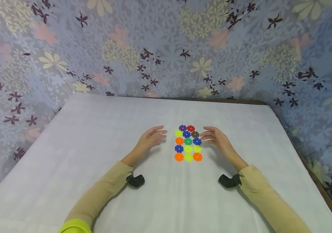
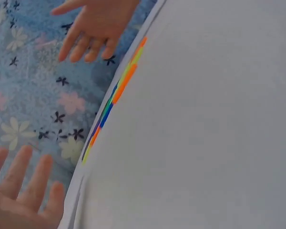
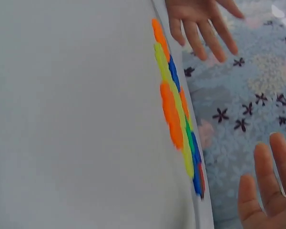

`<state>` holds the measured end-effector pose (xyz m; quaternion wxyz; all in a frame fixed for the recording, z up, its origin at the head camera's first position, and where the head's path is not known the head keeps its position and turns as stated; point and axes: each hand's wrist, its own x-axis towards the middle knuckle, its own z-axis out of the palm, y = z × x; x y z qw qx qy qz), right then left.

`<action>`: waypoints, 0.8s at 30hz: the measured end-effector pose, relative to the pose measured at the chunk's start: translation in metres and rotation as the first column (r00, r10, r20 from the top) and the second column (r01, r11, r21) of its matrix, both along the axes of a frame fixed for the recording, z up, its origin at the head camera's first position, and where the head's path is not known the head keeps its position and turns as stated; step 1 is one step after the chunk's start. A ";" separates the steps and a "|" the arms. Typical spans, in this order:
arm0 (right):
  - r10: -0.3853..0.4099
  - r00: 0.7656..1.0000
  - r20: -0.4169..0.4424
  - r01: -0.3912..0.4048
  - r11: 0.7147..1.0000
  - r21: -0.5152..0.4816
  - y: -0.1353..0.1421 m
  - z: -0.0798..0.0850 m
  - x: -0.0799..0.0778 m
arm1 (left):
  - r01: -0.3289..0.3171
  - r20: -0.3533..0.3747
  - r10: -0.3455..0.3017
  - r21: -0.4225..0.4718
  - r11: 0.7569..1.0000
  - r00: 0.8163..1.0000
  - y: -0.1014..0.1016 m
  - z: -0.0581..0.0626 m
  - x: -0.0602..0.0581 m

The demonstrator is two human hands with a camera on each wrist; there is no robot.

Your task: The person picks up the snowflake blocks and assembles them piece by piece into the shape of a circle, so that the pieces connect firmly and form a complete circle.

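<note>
Several flat notched discs lie in close rows on the white cloth, in orange, yellow-green, blue, green, purple, red and brown. In both wrist views they appear nearly edge-on. My left hand hovers to the left of the rows, fingers extended and spread, holding nothing. On the other side my right hand is held likewise, its fingertips close to the brown disc and the right-hand blue disc. Whether those fingertips touch the discs I cannot tell. The left wrist view shows the left fingers apart; the right wrist view shows the right fingers apart.
A white cloth covers the table, whose wooden edge shows at the back and right. Flowered wallpaper stands behind. A black curved piece sits at the left cuff, another black piece at the right cuff.
</note>
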<state>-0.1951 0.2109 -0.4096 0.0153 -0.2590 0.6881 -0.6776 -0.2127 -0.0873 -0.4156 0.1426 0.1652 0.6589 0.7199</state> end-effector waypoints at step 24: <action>0.201 0.727 -0.657 0.328 0.739 0.589 -0.025 -0.036 -0.003 | -0.150 -0.603 -0.503 -0.719 0.678 0.619 0.029 -0.028 0.003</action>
